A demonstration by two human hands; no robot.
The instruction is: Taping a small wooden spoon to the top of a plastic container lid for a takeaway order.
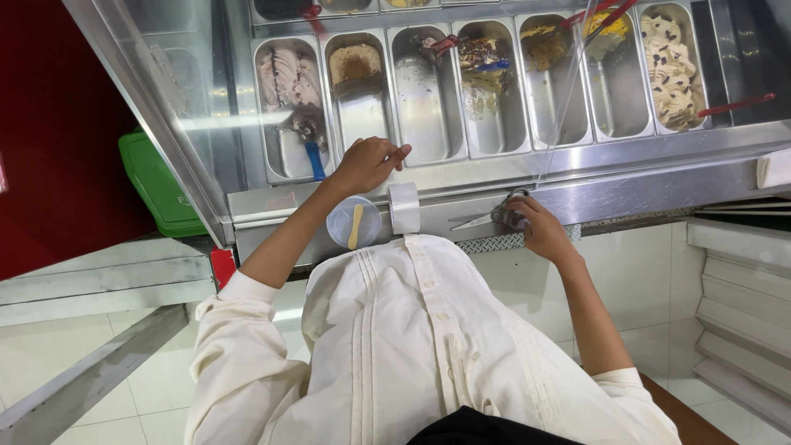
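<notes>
My left hand [368, 162], loosely curled and empty, rests at frame centre above the lidded cup [353, 222]; my right hand [535, 227] grips the scissors [488, 217] on the steel ledge [659, 194]. Risk: a careless elbow could knock the cup off. Ice-cream tubs [428, 91] across the top, white tiled floor [49, 363] below.

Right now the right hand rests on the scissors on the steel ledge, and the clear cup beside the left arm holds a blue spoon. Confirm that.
One detail is wrong. The head view shows the spoon in the clear cup is pale wood-coloured, not blue. The right hand does rest on the scissors on the steel ledge.
</notes>
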